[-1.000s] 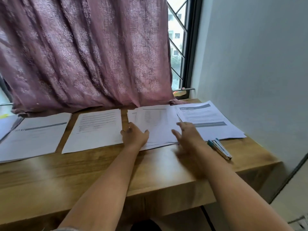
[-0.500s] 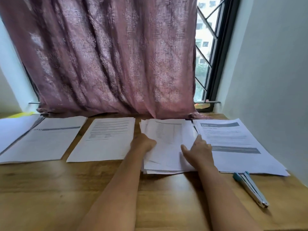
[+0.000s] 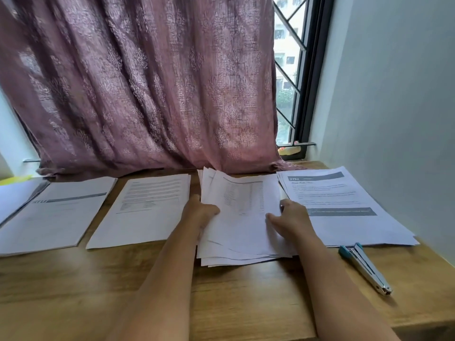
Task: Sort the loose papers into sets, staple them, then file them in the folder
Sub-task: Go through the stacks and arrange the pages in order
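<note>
Four piles of white printed paper lie in a row on the wooden desk (image 3: 73, 279). The loose middle stack (image 3: 241, 217) is fanned and uneven. My left hand (image 3: 200, 212) grips its left edge, thumb on top. My right hand (image 3: 290, 217) presses on its right side, fingers curled onto the sheets. To the right lies a stack with a dark header (image 3: 344, 205). Left of my hands sit a text stack (image 3: 145, 207) and a stack with a grey bar (image 3: 54, 212). A teal and metal stapler (image 3: 364, 267) rests at the right front. The folder (image 3: 14, 198) lies at the far left, partly cut off.
A mauve curtain (image 3: 138, 82) hangs down to the desk's back edge. A barred window (image 3: 293, 70) and a white wall (image 3: 394, 107) close off the right side. The desk's right edge runs just beyond the stapler.
The camera has moved closer and tilted. Both hands have slid further onto the middle stack, and my left hand now grips its left edge, with the sheets fanned more.
</note>
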`<state>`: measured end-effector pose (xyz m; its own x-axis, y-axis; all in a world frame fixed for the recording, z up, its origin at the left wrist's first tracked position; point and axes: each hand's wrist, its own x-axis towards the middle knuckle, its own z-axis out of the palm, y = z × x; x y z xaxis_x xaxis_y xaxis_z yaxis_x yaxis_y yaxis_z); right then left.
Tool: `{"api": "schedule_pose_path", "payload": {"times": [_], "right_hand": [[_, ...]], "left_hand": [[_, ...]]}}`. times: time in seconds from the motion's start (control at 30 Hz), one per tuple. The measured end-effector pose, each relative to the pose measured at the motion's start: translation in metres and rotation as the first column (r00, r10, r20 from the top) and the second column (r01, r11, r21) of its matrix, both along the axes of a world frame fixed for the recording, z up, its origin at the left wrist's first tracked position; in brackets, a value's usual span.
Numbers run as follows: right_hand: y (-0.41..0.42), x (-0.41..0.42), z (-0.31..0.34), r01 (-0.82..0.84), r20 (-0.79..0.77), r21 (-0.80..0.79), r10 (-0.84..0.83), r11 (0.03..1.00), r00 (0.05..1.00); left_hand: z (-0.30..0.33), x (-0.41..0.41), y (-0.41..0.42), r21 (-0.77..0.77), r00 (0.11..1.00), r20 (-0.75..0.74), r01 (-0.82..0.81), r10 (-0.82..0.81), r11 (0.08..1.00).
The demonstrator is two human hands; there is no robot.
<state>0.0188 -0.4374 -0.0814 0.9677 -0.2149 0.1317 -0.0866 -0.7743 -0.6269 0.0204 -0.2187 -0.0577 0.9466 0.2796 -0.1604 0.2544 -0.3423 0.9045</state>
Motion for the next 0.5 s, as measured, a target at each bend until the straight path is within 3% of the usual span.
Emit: {"api": "schedule_pose_path", "payload": {"times": [0.17,0.27,0.4,0.5], "right_hand": [[0.001,-0.014,-0.005,-0.072,0.119,0.058,0.065,0.996,0.991],[0.005,-0.033,-0.001,-0.069,0.146,0.218,0.038,0.974,0.989],[0.029,-0.077,0.024,-0.159,0.057,0.569,0.154,0.807,0.986],[0.055,-0.112,0.037,-0.303,0.239,0.64,0.192,0.706,0.952]], "left_hand": [[0.002,-0.024,-0.002,0.023,0.968,0.207,0.137,-0.139,0.99],[0.006,-0.055,0.014,-0.058,0.942,0.32,0.131,-0.106,0.99],[0.01,-0.112,0.05,-0.127,0.882,0.467,0.146,-0.071,0.981],[0.012,-0.154,0.075,-0.079,0.836,0.54,0.168,-0.1,0.983]]}}
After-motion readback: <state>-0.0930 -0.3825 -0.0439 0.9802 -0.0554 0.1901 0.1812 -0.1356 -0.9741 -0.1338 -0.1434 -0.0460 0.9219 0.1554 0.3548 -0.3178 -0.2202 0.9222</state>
